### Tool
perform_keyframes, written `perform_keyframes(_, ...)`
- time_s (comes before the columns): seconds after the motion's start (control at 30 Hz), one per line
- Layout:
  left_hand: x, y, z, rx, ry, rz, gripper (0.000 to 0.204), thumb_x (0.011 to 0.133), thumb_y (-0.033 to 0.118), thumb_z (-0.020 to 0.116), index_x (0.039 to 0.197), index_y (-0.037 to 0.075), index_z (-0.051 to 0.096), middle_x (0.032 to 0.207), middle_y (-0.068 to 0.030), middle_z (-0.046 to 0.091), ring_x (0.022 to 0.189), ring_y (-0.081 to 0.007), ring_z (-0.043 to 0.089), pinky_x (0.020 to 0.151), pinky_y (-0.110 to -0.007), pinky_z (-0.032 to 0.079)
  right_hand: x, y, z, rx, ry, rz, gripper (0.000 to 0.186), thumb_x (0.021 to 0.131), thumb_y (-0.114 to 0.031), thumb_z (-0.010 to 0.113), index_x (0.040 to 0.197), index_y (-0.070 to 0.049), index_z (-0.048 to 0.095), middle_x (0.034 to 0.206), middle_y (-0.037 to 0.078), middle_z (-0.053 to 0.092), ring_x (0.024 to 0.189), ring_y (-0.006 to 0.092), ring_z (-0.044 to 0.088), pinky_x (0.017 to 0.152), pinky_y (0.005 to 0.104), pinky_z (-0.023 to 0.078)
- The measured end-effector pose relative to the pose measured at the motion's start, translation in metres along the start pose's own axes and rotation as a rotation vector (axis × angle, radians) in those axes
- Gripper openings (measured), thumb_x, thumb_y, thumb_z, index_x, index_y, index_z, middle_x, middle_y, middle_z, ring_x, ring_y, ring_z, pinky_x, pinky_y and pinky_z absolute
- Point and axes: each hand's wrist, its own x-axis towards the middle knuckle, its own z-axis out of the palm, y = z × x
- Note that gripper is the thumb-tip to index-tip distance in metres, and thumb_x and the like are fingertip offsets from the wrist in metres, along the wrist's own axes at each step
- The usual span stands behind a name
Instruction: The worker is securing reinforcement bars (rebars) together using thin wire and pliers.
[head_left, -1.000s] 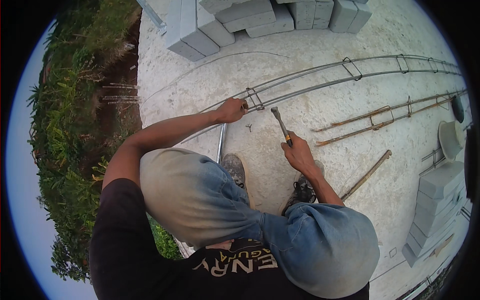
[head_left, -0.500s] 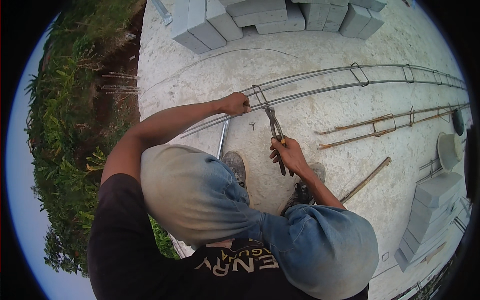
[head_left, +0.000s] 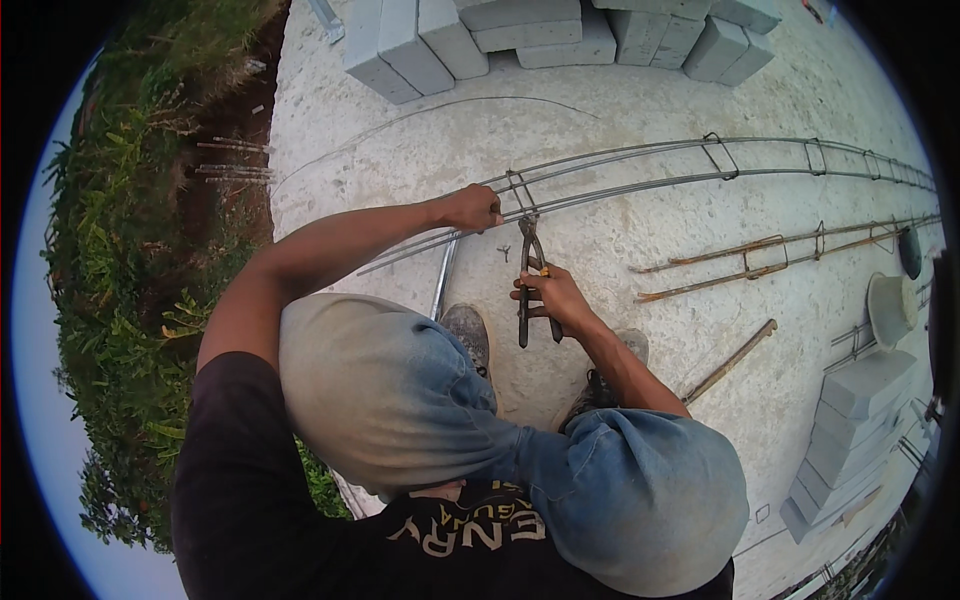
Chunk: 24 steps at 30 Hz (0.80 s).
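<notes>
My left hand [head_left: 474, 208] is closed on the long steel rebar cage [head_left: 650, 183], just left of a square stirrup [head_left: 520, 192]. My right hand [head_left: 549, 297] grips dark pincers with yellow on the handle [head_left: 531, 248], their handles spread and their jaws at the lower bar near that stirrup. The cage runs off to the right, with more stirrups along it. A small dark metal piece [head_left: 505, 252] lies on the concrete slab [head_left: 600, 115] below the bars, and a shiny metal bar [head_left: 443, 280] passes under the cage.
Grey blocks are stacked at the back [head_left: 550, 43] and right [head_left: 860, 410]. A rusty cage [head_left: 710, 258], a stick or bar [head_left: 730, 360] and a pale bowl-like object [head_left: 885, 310] lie to the right. The slab's edge drops to soil and plants [head_left: 150, 250] at the left.
My right hand has turned the pincers upright and raised their jaws to the bar at the stirrup, then moved slightly left, the handles spreading. My left hand stays on the cage, slightly shifted.
</notes>
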Motion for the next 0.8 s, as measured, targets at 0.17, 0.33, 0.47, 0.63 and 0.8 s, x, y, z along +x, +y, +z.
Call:
perform_keyframes(0.17, 0.0, 0.0, -0.002, 0.0, -0.012, -0.003, 0.031, 0.091, 0.026, 0.063, 0.094, -0.004, 0.07, 0.074, -0.0139, 0.072, 0.073, -0.0247, 0.071, 0.073, -0.038, 0.054, 0.005, 0.005, 0.003, 0.036, 0.018, 0.019, 0.032, 0.099, -0.029, 0.057, 0.11, 0.001, 0.055, 0.09, 0.009, 0.061, 0.078, 0.0185, 0.063, 0.063, 0.0368, 0.054)
perform_keyframes(0.33, -0.005, 0.01, -0.008, -0.027, -0.058, -0.027, 0.034, 0.091, 0.028, 0.061, 0.093, -0.005, 0.068, 0.073, -0.0137, 0.071, 0.072, -0.024, 0.071, 0.072, -0.037, 0.054, 0.007, 0.0, -0.026, -0.055, -0.031, 0.057, 0.032, 0.1, -0.033, 0.057, 0.099, -0.001, 0.057, 0.077, 0.005, 0.058, 0.063, 0.014, 0.055, 0.058, 0.0331, 0.05)
perform_keyframes(0.47, -0.012, 0.011, -0.016, -0.079, -0.109, -0.009, 0.034, 0.092, 0.029, 0.058, 0.094, -0.004, 0.067, 0.073, -0.0137, 0.07, 0.071, -0.0236, 0.07, 0.07, -0.038, 0.053, 0.007, -0.02, -0.058, -0.932, 0.097, -0.157, 0.035, 0.1, -0.03, 0.052, 0.096, 0.005, 0.057, 0.073, 0.021, 0.064, 0.066, 0.0337, 0.064, 0.063, 0.0442, 0.052)
perform_keyframes(0.63, -0.021, 0.02, -0.026, -0.061, -0.099, -0.045, 0.038, 0.093, 0.032, 0.056, 0.095, -0.005, 0.066, 0.074, -0.0142, 0.07, 0.071, -0.0234, 0.069, 0.068, -0.038, 0.052, 0.014, -0.043, -0.092, -1.536, 0.145, -0.564, 0.019, 0.094, -0.016, 0.052, 0.101, 0.001, 0.053, 0.087, 0.023, 0.065, 0.083, 0.0438, 0.065, 0.073, 0.0516, 0.052)
perform_keyframes(0.8, -0.029, 0.047, -0.062, -0.067, -0.241, -0.172, 0.047, 0.095, 0.041, 0.053, 0.084, -0.003, 0.068, 0.069, -0.0138, 0.067, 0.068, -0.0217, 0.067, 0.066, -0.036, 0.052, 0.026, -0.053, -0.107, -1.531, 0.118, -0.741, 0.017, 0.092, -0.013, 0.053, 0.103, -0.001, 0.051, 0.093, 0.021, 0.063, 0.084, 0.0405, 0.065, 0.073, 0.0495, 0.053)
